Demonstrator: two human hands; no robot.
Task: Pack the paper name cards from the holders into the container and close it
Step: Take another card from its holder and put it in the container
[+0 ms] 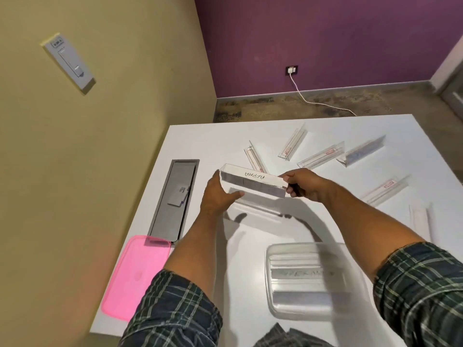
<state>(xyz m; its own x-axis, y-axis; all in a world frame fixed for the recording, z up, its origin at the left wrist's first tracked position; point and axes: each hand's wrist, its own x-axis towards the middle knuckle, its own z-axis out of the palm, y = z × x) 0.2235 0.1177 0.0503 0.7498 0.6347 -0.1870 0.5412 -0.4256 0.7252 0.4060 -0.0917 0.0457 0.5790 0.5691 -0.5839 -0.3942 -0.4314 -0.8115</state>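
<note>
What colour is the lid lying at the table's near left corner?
Pink: the container lid, seen clearly in the head view.

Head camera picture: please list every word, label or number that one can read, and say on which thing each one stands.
"AKPHA" or similar, handwritten, letters uncertain: on the paper card in the clear holder held by the left hand and the right hand.
Handwriting on a card in the clear container: too blurred.
Red labels on the holders on the table: too small.
Print on the small card in the grey tray: unreadable.
Wall panel label: unreadable.
</note>
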